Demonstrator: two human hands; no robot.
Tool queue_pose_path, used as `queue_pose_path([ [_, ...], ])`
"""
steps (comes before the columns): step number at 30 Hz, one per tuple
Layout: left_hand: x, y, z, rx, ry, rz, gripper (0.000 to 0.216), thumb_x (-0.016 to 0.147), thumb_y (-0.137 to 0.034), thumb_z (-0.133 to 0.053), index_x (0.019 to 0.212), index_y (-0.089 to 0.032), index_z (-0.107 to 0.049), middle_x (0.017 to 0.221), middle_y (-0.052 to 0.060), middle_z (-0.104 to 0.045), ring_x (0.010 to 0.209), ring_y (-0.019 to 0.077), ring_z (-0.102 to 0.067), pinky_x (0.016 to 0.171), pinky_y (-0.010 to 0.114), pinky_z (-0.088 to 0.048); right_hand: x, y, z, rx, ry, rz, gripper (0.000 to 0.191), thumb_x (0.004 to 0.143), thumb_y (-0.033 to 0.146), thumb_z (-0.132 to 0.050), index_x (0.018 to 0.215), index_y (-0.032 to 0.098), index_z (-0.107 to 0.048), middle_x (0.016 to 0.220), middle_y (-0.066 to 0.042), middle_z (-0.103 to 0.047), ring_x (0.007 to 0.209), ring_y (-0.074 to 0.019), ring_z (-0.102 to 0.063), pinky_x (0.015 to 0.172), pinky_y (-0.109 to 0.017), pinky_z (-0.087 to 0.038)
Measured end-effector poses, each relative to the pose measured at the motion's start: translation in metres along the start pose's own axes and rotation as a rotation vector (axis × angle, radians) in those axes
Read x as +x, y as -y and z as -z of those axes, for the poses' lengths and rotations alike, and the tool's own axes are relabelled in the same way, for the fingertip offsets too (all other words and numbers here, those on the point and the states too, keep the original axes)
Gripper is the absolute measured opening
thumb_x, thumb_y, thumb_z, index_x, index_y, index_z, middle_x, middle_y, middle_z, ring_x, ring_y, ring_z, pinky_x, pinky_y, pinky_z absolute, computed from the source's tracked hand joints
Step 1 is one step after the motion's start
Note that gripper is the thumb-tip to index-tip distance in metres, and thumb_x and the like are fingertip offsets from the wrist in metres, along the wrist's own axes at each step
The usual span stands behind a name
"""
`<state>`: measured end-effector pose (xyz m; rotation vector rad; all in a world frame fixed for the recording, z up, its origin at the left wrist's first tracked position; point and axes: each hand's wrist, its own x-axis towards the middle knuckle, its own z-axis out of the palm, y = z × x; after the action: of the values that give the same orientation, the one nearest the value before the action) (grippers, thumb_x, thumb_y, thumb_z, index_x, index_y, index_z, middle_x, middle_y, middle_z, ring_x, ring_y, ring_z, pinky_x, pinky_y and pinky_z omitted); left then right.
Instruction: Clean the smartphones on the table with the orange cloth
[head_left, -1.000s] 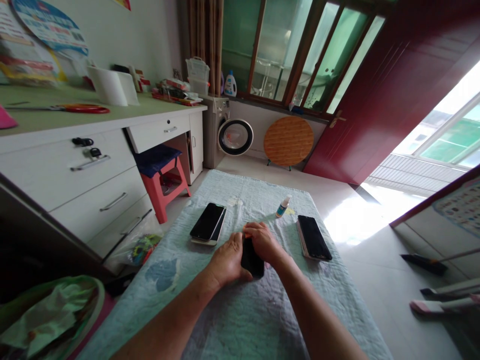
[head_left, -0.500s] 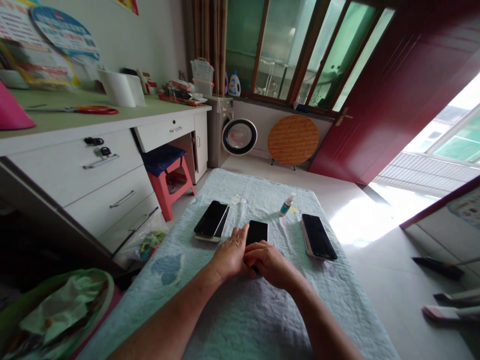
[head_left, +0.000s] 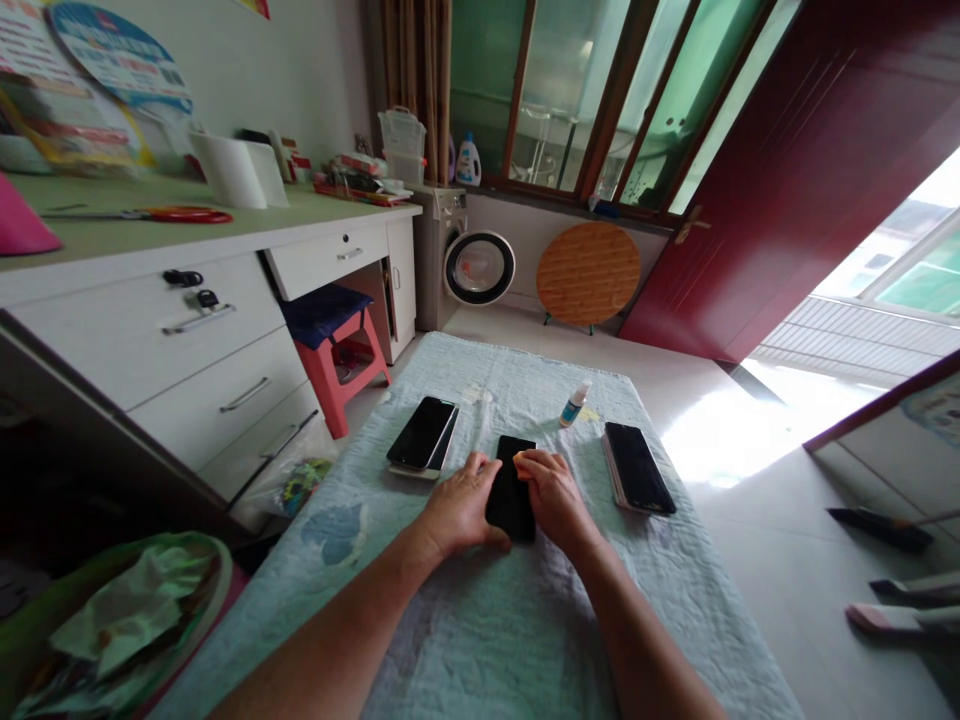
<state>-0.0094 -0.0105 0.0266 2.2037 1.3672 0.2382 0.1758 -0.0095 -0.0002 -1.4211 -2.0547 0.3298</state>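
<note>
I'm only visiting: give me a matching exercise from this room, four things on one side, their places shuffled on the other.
1. black smartphone
2. small clear spray bottle
3. red plastic stool
4. round wooden tabletop

A. leaning on the wall below the window
B. flat on the pale green cloth, between left hand and right hand
C. partly under the white desk
D. upright on the cloth's far part

Pairs: 1-B, 2-D, 3-C, 4-A

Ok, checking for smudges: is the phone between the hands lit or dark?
Dark: the phone lies flat on the cloth, its face plain black, with no lit display.
</note>
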Motion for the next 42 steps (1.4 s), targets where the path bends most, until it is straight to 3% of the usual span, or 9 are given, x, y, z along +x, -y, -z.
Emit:
queue_pose_path([
  [17, 0.001, 0.003, -0.002, 0.0, 0.007, -0.004, 0.101, 0.052, -0.049, -0.081, 0.139, -0.024, -0.036, 0.142, 0.012, -0.037, 0.126, 0.032, -0.048, 0.104, 0.038, -0.04, -0.002, 0.01, 0.001, 0.039, 0.003, -0.015, 0.046, 0.073, -0.001, -0.041, 0.102, 0.02, -0.07, 0.113, -0.007, -0.065, 0.1, -0.0196, -0.055, 0.092, -0.033, -0.046],
  [34, 0.001, 0.001, 0.0, 0.012, 0.004, -0.008, 0.105, 0.051, -0.048, -0.083, 0.14, -0.02, -0.036, 0.142, 0.014, -0.037, 0.125, 0.0309, -0.048, 0.104, 0.037, -0.04, -0.002, 0.011, 0.004, 0.027, 0.0, -0.001, 0.043, 0.073, -0.001, -0.043, 0.102, 0.018, -0.07, 0.113, -0.007, -0.066, 0.1, -0.0193, -0.056, 0.092, -0.032, -0.045],
  [42, 0.002, 0.004, -0.002, 0.023, -0.009, -0.018, 0.105, 0.049, -0.05, -0.083, 0.138, -0.019, -0.038, 0.139, 0.015, -0.04, 0.122, 0.0316, -0.051, 0.101, 0.039, -0.043, -0.008, 0.022, 0.01, 0.043, 0.088, 0.061, 0.036, 0.079, 0.001, -0.046, 0.098, 0.02, -0.071, 0.11, -0.006, -0.066, 0.097, -0.0191, -0.056, 0.089, -0.033, -0.044],
])
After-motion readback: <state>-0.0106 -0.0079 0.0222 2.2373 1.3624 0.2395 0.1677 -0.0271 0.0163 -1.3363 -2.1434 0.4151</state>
